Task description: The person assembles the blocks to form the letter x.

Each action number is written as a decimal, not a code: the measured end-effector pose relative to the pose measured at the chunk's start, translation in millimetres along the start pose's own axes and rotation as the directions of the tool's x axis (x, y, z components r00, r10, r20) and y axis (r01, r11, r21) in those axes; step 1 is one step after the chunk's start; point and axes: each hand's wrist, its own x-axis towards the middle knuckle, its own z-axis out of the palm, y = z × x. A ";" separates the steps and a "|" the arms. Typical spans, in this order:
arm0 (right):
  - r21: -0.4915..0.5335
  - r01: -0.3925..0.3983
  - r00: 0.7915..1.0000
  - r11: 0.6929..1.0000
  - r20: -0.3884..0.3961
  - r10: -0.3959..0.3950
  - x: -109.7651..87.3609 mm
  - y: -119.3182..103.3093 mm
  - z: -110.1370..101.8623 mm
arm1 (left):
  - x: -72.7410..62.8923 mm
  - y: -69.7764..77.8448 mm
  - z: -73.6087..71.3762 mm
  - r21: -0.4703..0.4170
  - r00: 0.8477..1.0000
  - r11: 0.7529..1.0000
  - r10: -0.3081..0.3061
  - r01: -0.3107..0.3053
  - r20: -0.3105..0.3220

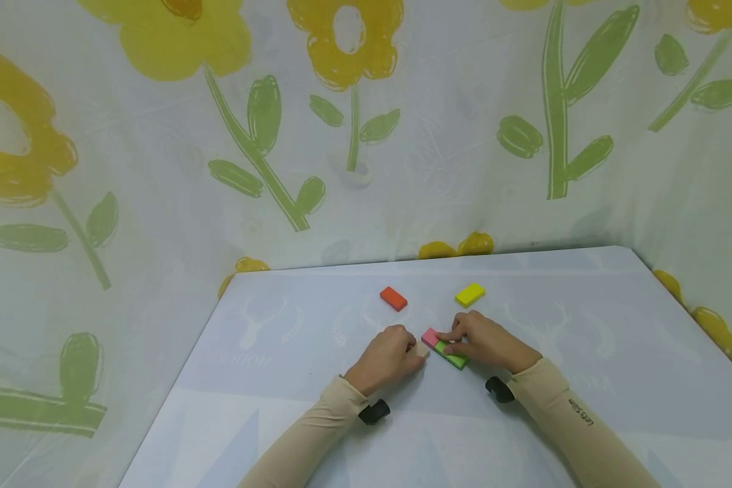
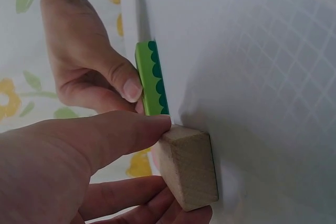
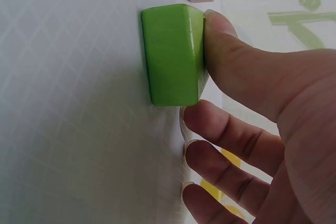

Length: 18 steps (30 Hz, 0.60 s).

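My left hand [image 1: 383, 357] pinches a bare wooden block [image 2: 190, 169] between its thumb and fingers, low over the table. Just to the right, a green block [image 3: 170, 56] with a scalloped dark green edge lies end to end with a pink block [image 1: 430, 336]. My right hand [image 1: 486, 339] grips the green block, its thumb on the upper face and its index finger reaching to where green meets pink. In the right wrist view the other fingers spread loosely beside the block. The wooden block's near corner is close to the pink block.
Farther back on the white patterned table [image 1: 293, 420] lie an orange-red block [image 1: 393, 299] and a yellow block [image 1: 470, 295]. A hanging cloth [image 1: 415, 203] printed with yellow flowers rises behind the table's back edge and along both sides.
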 end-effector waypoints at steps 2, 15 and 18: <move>-0.004 0.008 1.000 1.000 -0.004 -0.008 0.1 1.0 0.4 | 0.3 -0.4 0.1 -0.002 1.000 1.000 0.007 -0.007 -0.002; -0.013 -0.011 1.000 1.000 -0.005 0.011 0.3 -0.2 0.4 | 3.5 0.1 0.6 -0.028 1.000 1.000 0.007 -0.007 0.001; -0.013 -0.013 1.000 1.000 -0.007 0.013 0.0 -0.6 0.0 | 4.8 -0.2 0.9 -0.028 1.000 1.000 0.004 -0.004 0.001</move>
